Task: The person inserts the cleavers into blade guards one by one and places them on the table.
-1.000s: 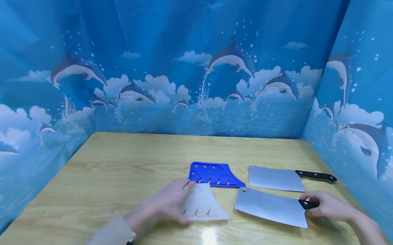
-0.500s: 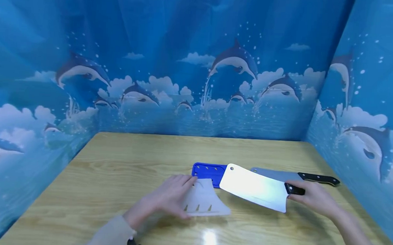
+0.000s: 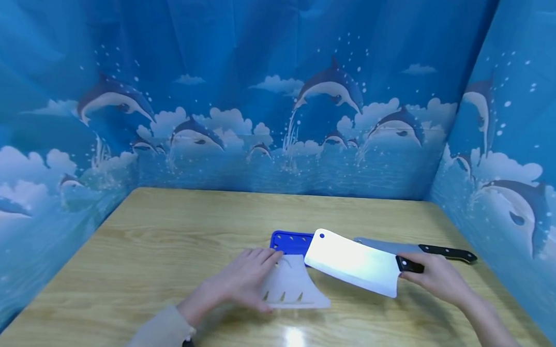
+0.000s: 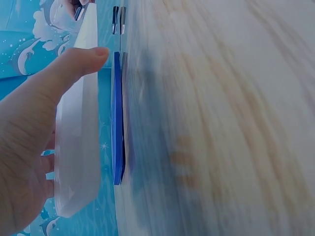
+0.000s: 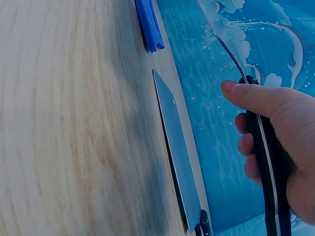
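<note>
My left hand (image 3: 245, 278) grips a white plastic blade cover (image 3: 291, 285) with slots along its near edge, thumb and fingers on opposite faces. In the left wrist view the white cover (image 4: 78, 147) is raised off the table. My right hand (image 3: 436, 276) grips the black handle (image 5: 263, 157) of a cleaver (image 3: 350, 262), its bright blade raised and pointing left toward the white cover. Behind them a blue blade cover (image 3: 291, 241) lies on the table, partly hidden by the cleaver and the white cover. A second cleaver (image 3: 447, 253) lies at the right, its blade mostly hidden.
The wooden table (image 3: 178, 226) runs back to a blue curtain (image 3: 241, 161) printed with dolphins, which also closes off both sides. In the right wrist view the lying cleaver's blade (image 5: 177, 152) stretches along the table near the blue cover (image 5: 149, 24).
My right hand has lifted the cleaver and brought it left, its blade now overlapping the blue cover. The left hand has stayed nearly in place, lifting and tilting the white cover slightly.
</note>
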Demonstrator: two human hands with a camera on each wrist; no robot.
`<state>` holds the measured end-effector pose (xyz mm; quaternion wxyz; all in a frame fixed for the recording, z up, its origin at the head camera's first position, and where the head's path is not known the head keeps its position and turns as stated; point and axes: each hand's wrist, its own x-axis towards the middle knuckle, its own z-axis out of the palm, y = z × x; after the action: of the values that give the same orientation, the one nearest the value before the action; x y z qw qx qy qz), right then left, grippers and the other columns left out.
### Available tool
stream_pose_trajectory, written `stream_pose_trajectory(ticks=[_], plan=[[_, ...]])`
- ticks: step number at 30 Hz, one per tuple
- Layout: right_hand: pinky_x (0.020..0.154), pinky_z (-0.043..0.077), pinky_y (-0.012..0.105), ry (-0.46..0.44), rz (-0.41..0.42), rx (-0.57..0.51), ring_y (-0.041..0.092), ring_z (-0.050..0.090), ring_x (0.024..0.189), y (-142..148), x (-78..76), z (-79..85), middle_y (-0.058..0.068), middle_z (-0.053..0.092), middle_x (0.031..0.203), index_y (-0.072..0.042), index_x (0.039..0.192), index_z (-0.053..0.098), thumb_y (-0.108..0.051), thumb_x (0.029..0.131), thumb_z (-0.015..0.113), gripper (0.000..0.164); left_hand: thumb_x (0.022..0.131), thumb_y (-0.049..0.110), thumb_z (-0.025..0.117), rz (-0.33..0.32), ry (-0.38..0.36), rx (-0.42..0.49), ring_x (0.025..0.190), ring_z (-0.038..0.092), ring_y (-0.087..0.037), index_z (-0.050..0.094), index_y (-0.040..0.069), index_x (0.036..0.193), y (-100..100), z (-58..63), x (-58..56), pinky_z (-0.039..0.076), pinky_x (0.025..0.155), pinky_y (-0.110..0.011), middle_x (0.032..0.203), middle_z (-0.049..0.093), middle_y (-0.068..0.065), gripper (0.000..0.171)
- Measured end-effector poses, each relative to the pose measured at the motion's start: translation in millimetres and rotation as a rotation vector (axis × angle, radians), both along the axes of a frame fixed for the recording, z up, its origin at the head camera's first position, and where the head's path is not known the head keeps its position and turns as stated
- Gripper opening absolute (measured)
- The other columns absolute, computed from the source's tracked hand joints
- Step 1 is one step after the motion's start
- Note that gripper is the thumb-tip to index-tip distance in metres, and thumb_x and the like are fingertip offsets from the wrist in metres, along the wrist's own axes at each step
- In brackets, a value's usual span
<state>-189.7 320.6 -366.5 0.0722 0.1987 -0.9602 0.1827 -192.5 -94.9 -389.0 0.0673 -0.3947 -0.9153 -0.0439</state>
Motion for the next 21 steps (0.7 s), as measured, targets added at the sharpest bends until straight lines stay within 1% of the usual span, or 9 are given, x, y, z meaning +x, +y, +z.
stream_pose_trajectory(ticks=[8, 11, 13, 16, 19, 21], plan=[[0.072, 0.05, 0.049, 0.002, -0.002, 0.02, 0.035, 0.062, 0.092, -1.0, -0.5, -0.5, 0.017, 0.066, 0.103, 0.003, 0.114, 0.063, -0.017, 0.074, 0.076, 0.046, 0.057, 0.064, 0.072, -0.005, -0.008, 0.001, 0.119, 0.043, -0.024, 0.032, 0.002, 0.141, 3.1, 1.9, -0.8, 0.034, 0.101, -0.043, 0.135, 0.043, -0.01, 0.112], [0.065, 0.051, 0.043, 0.04, -0.011, 0.071, 0.03, 0.064, 0.084, -4.8, 0.6, 0.1, 0.015, 0.067, 0.099, 0.002, 0.114, 0.064, -0.017, 0.074, 0.076, 0.046, 0.058, 0.065, 0.072, 0.0, -0.012, -0.002, 0.12, 0.043, -0.025, 0.031, 0.001, 0.141, 3.1, 2.4, -2.0, 0.034, 0.101, -0.044, 0.136, 0.043, -0.012, 0.113], [0.059, 0.05, 0.039, 0.086, -0.018, 0.124, 0.027, 0.064, 0.078, -9.2, 1.7, 0.6, 0.013, 0.068, 0.095, 0.001, 0.113, 0.064, -0.017, 0.074, 0.076, 0.044, 0.058, 0.064, 0.072, 0.008, -0.01, 0.003, 0.12, 0.043, -0.027, 0.031, 0.001, 0.142, 2.3, 2.2, -3.4, 0.035, 0.101, -0.045, 0.136, 0.043, -0.014, 0.113], [0.05, 0.045, 0.034, 0.193, -0.011, 0.186, 0.02, 0.062, 0.069, -16.0, 3.2, -0.4, 0.008, 0.068, 0.086, -0.002, 0.108, 0.066, -0.018, 0.073, 0.076, 0.04, 0.057, 0.062, 0.073, 0.022, -0.005, 0.035, 0.12, 0.043, -0.027, 0.031, 0.001, 0.142, -0.3, 1.3, -5.7, 0.036, 0.099, -0.046, 0.135, 0.044, -0.014, 0.112], [0.045, 0.04, 0.03, 0.311, 0.025, 0.202, 0.016, 0.059, 0.062, -20.4, 4.6, -3.5, 0.004, 0.065, 0.078, -0.005, 0.1, 0.066, -0.017, 0.069, 0.079, 0.036, 0.057, 0.059, 0.074, 0.029, -0.005, 0.073, 0.12, 0.044, -0.027, 0.033, 0.001, 0.141, -3.8, -0.3, -7.5, 0.037, 0.098, -0.045, 0.135, 0.045, -0.014, 0.111], [0.042, 0.037, 0.027, 0.369, 0.048, 0.196, 0.012, 0.056, 0.057, -22.3, 5.5, -5.6, 0.001, 0.063, 0.073, -0.007, 0.097, 0.066, -0.015, 0.067, 0.08, 0.035, 0.057, 0.059, 0.075, 0.029, -0.015, 0.087, 0.119, 0.044, -0.027, 0.034, 0.001, 0.141, -5.8, -0.2, -7.9, 0.037, 0.097, -0.045, 0.134, 0.045, -0.015, 0.11]])
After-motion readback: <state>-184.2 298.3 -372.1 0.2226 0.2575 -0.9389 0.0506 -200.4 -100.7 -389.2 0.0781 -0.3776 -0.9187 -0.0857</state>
